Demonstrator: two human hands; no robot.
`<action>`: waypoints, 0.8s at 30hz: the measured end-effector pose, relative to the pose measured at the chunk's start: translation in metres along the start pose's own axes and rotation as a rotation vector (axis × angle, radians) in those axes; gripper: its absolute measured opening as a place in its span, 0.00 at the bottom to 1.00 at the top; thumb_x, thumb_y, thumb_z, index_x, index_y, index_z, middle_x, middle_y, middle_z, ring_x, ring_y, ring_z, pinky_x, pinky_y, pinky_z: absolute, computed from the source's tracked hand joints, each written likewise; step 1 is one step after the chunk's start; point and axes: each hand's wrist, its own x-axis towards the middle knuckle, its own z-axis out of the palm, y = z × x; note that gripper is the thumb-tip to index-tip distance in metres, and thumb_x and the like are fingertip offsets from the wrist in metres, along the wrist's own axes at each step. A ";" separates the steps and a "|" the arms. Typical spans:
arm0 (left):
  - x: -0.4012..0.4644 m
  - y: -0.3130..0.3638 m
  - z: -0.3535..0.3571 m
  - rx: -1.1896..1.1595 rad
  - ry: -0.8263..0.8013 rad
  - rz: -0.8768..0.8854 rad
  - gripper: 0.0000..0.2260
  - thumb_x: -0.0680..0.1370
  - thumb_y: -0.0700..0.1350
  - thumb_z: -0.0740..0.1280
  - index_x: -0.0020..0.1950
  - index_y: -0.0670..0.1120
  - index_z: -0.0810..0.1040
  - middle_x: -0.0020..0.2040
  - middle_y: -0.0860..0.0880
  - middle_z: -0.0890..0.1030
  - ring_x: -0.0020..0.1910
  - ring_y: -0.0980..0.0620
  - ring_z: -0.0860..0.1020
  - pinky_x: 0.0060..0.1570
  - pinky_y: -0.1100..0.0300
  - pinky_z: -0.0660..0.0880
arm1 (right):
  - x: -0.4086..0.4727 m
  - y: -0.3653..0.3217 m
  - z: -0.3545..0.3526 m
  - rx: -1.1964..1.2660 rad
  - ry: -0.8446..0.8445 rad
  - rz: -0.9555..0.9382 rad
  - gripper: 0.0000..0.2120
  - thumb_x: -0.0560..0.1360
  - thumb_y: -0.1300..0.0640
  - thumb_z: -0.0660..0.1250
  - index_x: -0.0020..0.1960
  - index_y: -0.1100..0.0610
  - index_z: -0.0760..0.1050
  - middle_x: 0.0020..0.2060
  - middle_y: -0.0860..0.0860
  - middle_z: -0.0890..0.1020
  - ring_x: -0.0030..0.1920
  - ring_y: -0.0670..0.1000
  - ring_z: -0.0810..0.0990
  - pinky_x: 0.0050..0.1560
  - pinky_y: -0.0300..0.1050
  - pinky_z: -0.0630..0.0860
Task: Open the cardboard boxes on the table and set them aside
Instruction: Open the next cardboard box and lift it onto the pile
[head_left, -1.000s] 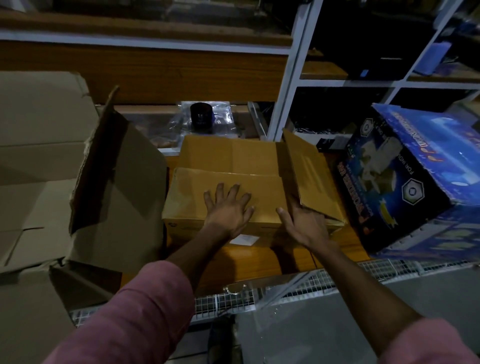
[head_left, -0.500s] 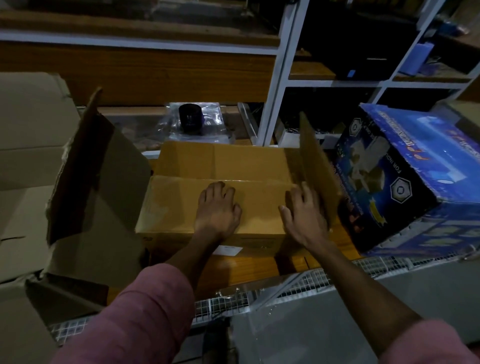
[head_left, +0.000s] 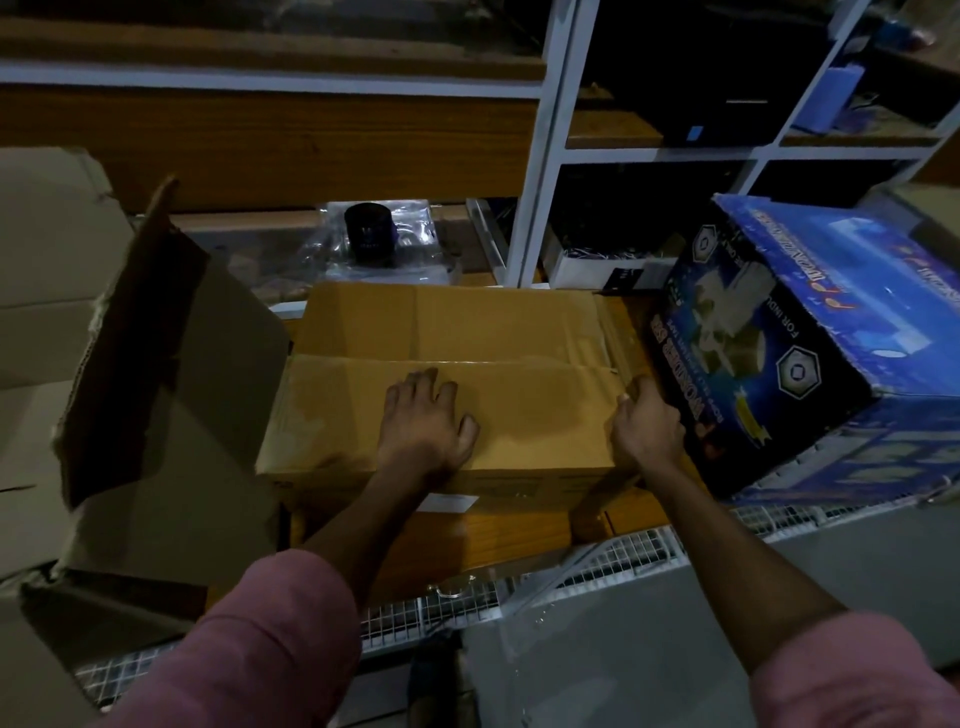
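Observation:
A brown cardboard box (head_left: 519, 332) lies on the wooden table (head_left: 509, 535) in the middle of the head view, with its two long top flaps lying flat. My left hand (head_left: 423, 426) rests palm down on the near flap, fingers spread, holding nothing. My right hand (head_left: 647, 423) is at the box's right end, fingers curled over the short end flap (head_left: 615, 332). That flap is folded outward toward the blue box. The fingertips are hidden behind the edge.
A big open cardboard box (head_left: 171, 415) with a raised flap stands close on the left. A blue printed carton (head_left: 810, 338) leans tight against the right end. A black cylinder on plastic wrap (head_left: 369, 234) sits behind, with white shelf posts (head_left: 540, 156) beyond. Wire mesh (head_left: 597, 566) edges the table front.
My right hand has swung the short right end flap from lying over the box, up, then outward to the right. My left hand stayed pressed on the near flap.

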 end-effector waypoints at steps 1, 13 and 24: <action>-0.002 -0.001 0.000 0.017 -0.047 0.017 0.36 0.76 0.64 0.47 0.75 0.43 0.70 0.76 0.36 0.66 0.76 0.36 0.63 0.75 0.40 0.58 | 0.001 0.000 0.000 0.018 0.014 0.024 0.15 0.84 0.54 0.58 0.68 0.57 0.71 0.59 0.61 0.79 0.59 0.65 0.77 0.52 0.53 0.72; 0.000 -0.003 0.006 0.132 -0.044 0.097 0.34 0.78 0.62 0.46 0.76 0.43 0.68 0.77 0.35 0.65 0.77 0.35 0.63 0.75 0.37 0.58 | 0.004 0.001 0.003 -0.007 0.081 -0.010 0.15 0.79 0.61 0.67 0.65 0.55 0.73 0.54 0.61 0.78 0.57 0.63 0.76 0.48 0.49 0.68; 0.024 0.020 0.013 0.059 -0.025 0.073 0.34 0.77 0.63 0.48 0.76 0.44 0.68 0.78 0.35 0.63 0.78 0.35 0.60 0.76 0.38 0.56 | 0.037 0.006 -0.001 -0.223 0.188 -0.114 0.10 0.77 0.62 0.66 0.58 0.60 0.77 0.54 0.60 0.80 0.54 0.62 0.73 0.55 0.57 0.73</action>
